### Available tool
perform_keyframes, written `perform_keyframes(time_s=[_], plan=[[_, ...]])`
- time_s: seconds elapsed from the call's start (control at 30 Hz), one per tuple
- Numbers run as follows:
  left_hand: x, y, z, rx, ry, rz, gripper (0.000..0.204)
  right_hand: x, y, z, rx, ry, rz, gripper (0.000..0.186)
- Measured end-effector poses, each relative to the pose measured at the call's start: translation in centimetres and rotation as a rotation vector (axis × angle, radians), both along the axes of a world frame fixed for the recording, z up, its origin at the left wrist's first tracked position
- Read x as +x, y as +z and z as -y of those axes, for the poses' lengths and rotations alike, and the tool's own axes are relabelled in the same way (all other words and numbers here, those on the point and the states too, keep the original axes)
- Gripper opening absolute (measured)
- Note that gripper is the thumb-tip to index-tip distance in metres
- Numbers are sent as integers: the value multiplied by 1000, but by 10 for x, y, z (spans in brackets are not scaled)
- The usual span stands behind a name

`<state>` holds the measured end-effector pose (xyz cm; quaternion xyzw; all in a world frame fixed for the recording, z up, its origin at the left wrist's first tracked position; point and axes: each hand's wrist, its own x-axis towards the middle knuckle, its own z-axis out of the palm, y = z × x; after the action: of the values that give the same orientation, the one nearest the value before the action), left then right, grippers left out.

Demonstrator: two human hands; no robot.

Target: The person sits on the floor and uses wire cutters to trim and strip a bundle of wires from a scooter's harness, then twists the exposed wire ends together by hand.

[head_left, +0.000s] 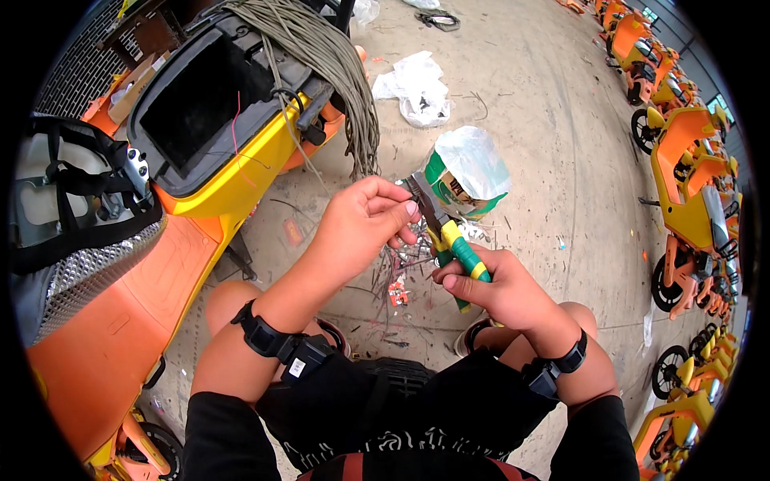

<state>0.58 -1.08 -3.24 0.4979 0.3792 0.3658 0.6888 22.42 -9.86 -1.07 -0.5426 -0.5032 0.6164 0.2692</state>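
Note:
Pliers with green and yellow handles point(464, 250) are gripped in my right hand point(509, 293), their dark metal jaws pointing up and to the left. My left hand point(369, 216) is closed in a pinch right beside those jaws. Whatever its fingertips hold is too small and dark to make out. Beyond the pliers stands a green and white tub point(473, 172) with a pale plastic liner over its top. On the floor beneath my hands lie scattered wire scraps point(393, 264) and bits of litter.
To the left stands a yellow and orange vehicle point(120, 313) with an open black box point(216, 96). A coil of grey-green cable point(321, 56) drapes over the box's corner. A white plastic bag point(417, 88) lies on the concrete floor. Several similar vehicles point(690, 184) line the right side.

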Motion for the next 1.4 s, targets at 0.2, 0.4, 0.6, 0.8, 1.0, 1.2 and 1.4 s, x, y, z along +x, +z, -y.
perform_keyframes(time_s=[0.2,0.4,0.6,0.8,1.0,1.2,1.4], plan=[[0,2,0,16,11,-51,17,2,2,-1,-10,9,19,18],[1,1,2,43,31,-69,17,-1,7,-2,-10,9,21,17],[1,0,3,99,42,-105,17,-2,3,-2,62,23,66,17],[-2,0,4,123,47,-132,15,-5,7,-3,47,24,109,18],[-4,3,5,118,45,-159,14,-7,9,-3,59,33,148,18],[-6,2,3,129,33,-180,16,-9,8,-5,69,34,150,18],[-8,9,3,106,-71,-223,18,-10,14,-4,53,50,186,19]])
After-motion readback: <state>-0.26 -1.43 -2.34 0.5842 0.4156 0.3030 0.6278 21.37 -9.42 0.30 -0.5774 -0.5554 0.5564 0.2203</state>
